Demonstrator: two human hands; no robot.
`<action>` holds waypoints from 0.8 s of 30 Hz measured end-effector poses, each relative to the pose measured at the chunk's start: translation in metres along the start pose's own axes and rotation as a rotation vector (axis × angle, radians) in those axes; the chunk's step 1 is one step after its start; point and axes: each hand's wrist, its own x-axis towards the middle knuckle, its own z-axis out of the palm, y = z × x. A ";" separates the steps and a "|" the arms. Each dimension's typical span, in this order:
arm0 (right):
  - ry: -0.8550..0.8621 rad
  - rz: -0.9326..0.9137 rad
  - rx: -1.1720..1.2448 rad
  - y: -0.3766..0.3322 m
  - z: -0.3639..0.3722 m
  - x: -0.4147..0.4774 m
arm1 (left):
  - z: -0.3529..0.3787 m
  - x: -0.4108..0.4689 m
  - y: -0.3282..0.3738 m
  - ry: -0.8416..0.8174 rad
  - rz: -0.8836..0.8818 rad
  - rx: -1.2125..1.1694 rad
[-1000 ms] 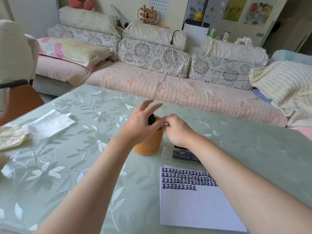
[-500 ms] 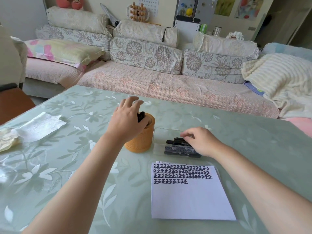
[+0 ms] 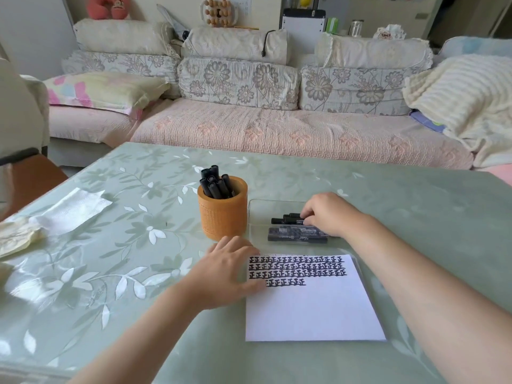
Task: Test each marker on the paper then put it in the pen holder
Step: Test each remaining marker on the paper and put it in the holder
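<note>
A pale green table with a white leaf pattern fills the foreground. Near its left edge lies a flat white tissue, and just beside that a crumpled yellowish wad. Behind the table stands a pink-covered sofa lined with floral cushions — a pink-and-yellow pillow at its left end, a cream ribbed blanket heaped at its right. A pink plush toy sits on top, far left.

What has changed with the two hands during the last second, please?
The left hand let go of the pen holder and came down onto the left edge of the paper, fingers flat. The right hand left the holder, went right to the clear tray and now curls its fingers on a marker there. Holder, paper and tray stayed put.
</note>
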 end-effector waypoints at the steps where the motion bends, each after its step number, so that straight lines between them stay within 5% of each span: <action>1: -0.002 0.002 0.001 0.000 0.000 0.001 | 0.002 -0.001 0.000 -0.004 0.009 0.015; 10: -0.013 -0.042 -0.092 -0.005 -0.002 0.005 | 0.013 0.003 -0.001 0.010 -0.015 0.071; 18: 0.161 -0.203 -0.064 -0.035 -0.019 -0.032 | 0.008 0.008 0.003 0.024 -0.037 0.058; 24: 0.080 -0.209 0.083 -0.046 -0.014 -0.065 | -0.007 0.009 0.024 0.303 -0.087 -0.066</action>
